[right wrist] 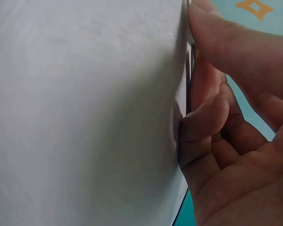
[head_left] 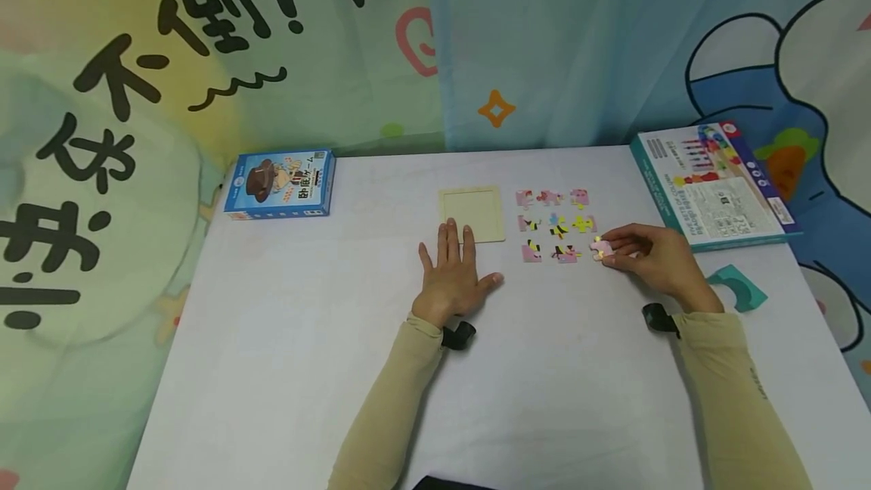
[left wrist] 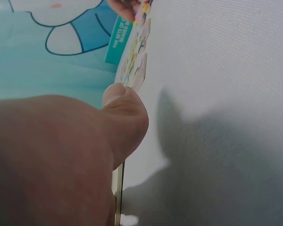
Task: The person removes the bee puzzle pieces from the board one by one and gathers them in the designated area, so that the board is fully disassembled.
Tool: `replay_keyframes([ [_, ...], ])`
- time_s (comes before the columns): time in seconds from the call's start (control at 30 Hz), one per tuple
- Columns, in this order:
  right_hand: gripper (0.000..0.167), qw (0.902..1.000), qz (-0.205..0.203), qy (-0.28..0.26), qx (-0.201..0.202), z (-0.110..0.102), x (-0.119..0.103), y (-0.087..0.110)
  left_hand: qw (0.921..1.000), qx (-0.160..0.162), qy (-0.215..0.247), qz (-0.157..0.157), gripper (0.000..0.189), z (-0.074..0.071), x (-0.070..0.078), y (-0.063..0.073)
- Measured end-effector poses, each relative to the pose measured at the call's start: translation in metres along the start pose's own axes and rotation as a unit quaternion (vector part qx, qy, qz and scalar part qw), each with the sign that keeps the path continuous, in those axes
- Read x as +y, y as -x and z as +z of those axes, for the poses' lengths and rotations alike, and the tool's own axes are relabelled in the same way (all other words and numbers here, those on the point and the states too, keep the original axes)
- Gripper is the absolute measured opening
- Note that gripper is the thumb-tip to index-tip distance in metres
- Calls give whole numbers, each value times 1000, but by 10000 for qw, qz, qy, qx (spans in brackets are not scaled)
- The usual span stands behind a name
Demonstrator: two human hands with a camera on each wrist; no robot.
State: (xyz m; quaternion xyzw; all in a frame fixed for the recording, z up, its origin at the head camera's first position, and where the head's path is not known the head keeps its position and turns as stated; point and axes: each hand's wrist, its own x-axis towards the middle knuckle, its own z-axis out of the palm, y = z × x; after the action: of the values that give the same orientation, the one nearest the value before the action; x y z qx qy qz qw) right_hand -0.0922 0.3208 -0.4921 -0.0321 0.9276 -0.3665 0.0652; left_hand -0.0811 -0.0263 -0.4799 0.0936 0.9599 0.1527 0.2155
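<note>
Between the thumb and fingers of my right hand (head_left: 653,257) is a pink jigsaw puzzle piece (head_left: 601,249), at the right end of the lowest row of pieces. Several other puzzle pieces (head_left: 559,231), pink with yellow, black and blue, lie spread in rows on the table. My left hand (head_left: 449,282) lies flat with straight fingers, the fingertips over the lower part of a pale square puzzle tray (head_left: 486,210). Its thumb (left wrist: 125,122) points toward the pieces in the left wrist view. In the right wrist view, the right hand (right wrist: 221,122) mostly hides its piece.
A blue box (head_left: 279,184) stands at the table's back left. At the back right lies a larger teal and white box (head_left: 714,184), with a curved teal piece (head_left: 738,287) near my right wrist. Behind the white table (head_left: 306,324) hangs a printed curtain (head_left: 544,44).
</note>
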Motion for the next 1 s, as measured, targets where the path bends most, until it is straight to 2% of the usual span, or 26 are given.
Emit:
replay_keyframes([
  [0.2,32,9998,-89,164,-51,-2,-2,0,10000,16,-2,39,99,-1,3,0],
  [0.6,37,9991,205,205,-297,2,-4,-5,10000,-23,-44,-65,101,5,4,-4],
  [0.83,37,9981,446,144,-401,0,-5,-6,9999,-58,-104,-74,101,5,5,-4],
  [1.0,39,9984,429,20,-356,2,-4,-6,9998,-20,-158,-84,100,6,3,-4],
])
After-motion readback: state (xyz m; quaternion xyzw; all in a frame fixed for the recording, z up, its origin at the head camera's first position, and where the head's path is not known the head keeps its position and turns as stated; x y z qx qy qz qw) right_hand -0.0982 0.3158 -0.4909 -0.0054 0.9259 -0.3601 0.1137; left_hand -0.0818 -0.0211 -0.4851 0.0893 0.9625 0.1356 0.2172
